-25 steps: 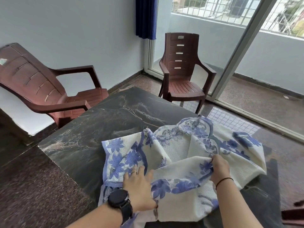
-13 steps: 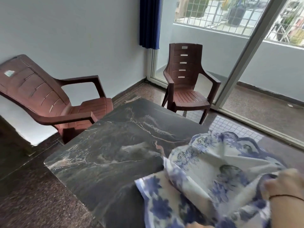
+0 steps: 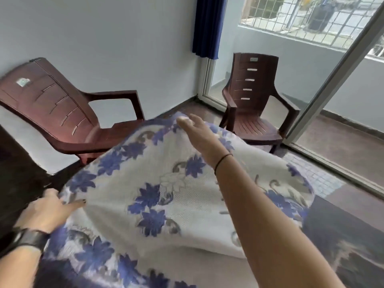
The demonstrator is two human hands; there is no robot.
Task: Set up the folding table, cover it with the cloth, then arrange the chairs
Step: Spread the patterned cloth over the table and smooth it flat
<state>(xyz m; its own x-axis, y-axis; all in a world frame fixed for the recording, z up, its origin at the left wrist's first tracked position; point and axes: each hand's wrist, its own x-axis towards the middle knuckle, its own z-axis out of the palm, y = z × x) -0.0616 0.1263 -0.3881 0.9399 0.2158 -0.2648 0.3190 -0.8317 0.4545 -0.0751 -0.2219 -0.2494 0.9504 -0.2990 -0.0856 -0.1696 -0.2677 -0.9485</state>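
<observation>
A white cloth with blue flowers (image 3: pixel 166 196) billows up over the dark marble-look table (image 3: pixel 340 242) and hides most of its top. My left hand (image 3: pixel 49 208), with a black watch on the wrist, grips the cloth's near-left edge between thumb and fingers. My right hand (image 3: pixel 195 127) reaches far forward over the cloth with straight fingers, its fingertips at the cloth's far edge. A brown plastic chair (image 3: pixel 62 113) stands tilted against the wall to the left of the table. Beyond the table, a second brown chair (image 3: pixel 253 113) stands upright by the glass door.
A white wall runs along the left and back. A blue curtain (image 3: pixel 207 26) hangs in the corner. A sliding glass door with a metal frame (image 3: pixel 332 84) lies to the right, with a balcony behind it. The floor is dark stone.
The bunched cloth has been flung open across the table. My right arm has swung forward and my left hand has moved to the left edge. The camera has tilted up.
</observation>
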